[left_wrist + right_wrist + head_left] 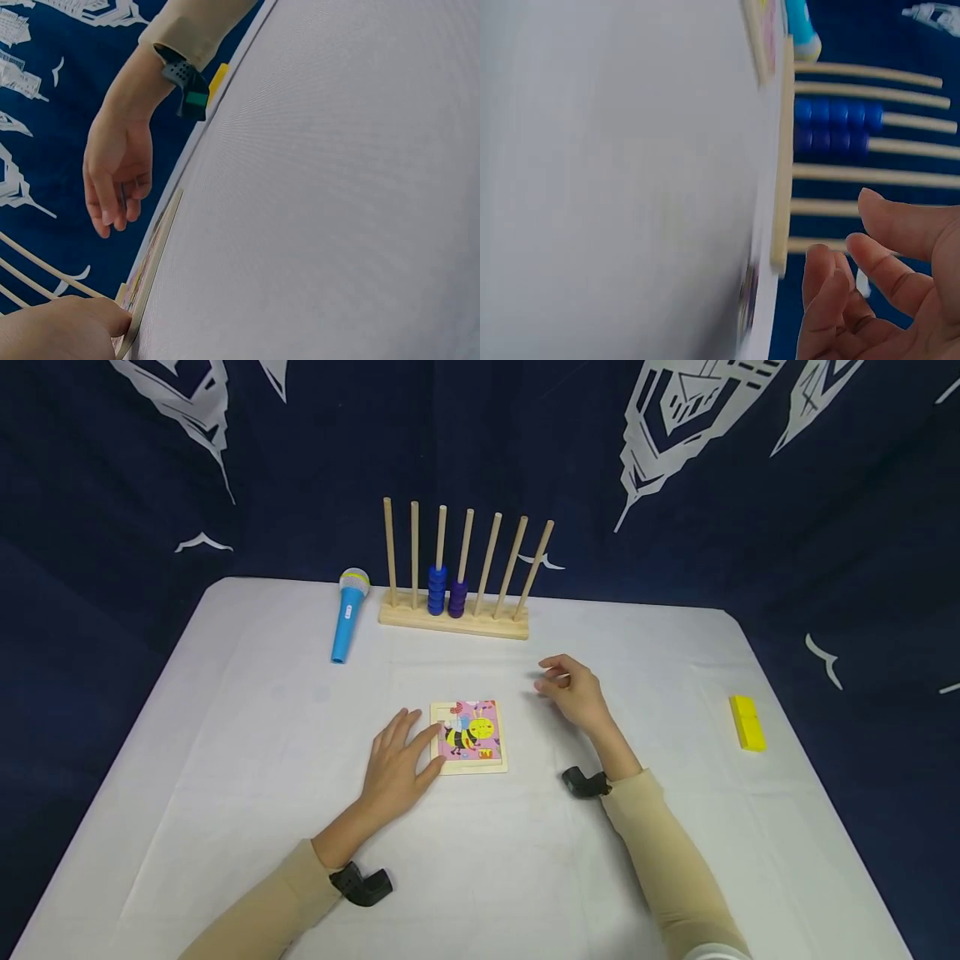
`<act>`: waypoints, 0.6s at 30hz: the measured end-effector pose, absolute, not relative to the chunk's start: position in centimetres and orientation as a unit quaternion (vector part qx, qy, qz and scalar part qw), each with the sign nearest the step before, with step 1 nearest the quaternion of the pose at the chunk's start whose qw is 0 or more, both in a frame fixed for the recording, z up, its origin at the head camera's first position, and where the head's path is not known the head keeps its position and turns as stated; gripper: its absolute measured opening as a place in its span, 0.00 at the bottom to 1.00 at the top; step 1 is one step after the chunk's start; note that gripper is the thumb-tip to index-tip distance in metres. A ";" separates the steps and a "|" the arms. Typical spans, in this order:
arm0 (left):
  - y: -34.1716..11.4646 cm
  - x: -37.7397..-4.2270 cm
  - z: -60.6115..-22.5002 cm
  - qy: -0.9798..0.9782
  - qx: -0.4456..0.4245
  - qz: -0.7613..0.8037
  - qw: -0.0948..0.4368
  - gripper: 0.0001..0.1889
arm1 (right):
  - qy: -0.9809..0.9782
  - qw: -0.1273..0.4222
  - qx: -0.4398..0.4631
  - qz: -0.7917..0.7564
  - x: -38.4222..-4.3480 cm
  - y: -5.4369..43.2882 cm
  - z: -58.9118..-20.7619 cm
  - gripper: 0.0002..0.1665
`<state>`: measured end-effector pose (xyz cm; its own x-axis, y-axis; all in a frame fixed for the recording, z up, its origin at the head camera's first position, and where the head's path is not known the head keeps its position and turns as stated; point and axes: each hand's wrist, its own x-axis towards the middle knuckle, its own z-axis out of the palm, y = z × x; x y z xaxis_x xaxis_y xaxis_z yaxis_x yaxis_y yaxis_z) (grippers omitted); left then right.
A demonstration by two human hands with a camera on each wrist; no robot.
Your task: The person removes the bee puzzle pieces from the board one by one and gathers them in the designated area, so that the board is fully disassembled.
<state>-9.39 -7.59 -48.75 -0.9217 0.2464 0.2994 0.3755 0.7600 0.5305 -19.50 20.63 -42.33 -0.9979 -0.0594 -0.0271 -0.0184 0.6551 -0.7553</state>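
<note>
A small square wooden puzzle [471,737] with a bee picture lies flat on the white table. Pale bare board shows at its upper left corner. My left hand [395,768] rests at its left side, fingers spread, with thumb and index finger touching its edge. To the right of the puzzle, my right hand [577,695] hovers with loosely bent fingers and nothing visible between them. In the right wrist view its thumb and fingertips are apart. Near that hand, a small dark patterned thing [746,300] appears at the table surface, too blurred to identify.
Behind the puzzle stands a wooden peg rack [453,622] with upright rods, blue rings [437,592] and purple rings [457,599]. A blue toy microphone [346,622] lies left of it. Yellow blocks [747,723] sit near the right table edge. A dark patterned cloth [480,435] hangs behind.
</note>
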 end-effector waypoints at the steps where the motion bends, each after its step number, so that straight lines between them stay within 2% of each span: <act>1: -7.6 -9.4 -48.7 -0.932 -0.167 -0.303 0.107 0.26 | 0.908 0.026 -0.030 -0.417 -19.4 20.1 -42.3 0.21; 18: -7.8 -9.4 -48.8 -0.938 -0.168 -0.284 0.110 0.25 | 0.889 0.046 -0.137 -0.434 -18.1 13.2 -42.7 0.21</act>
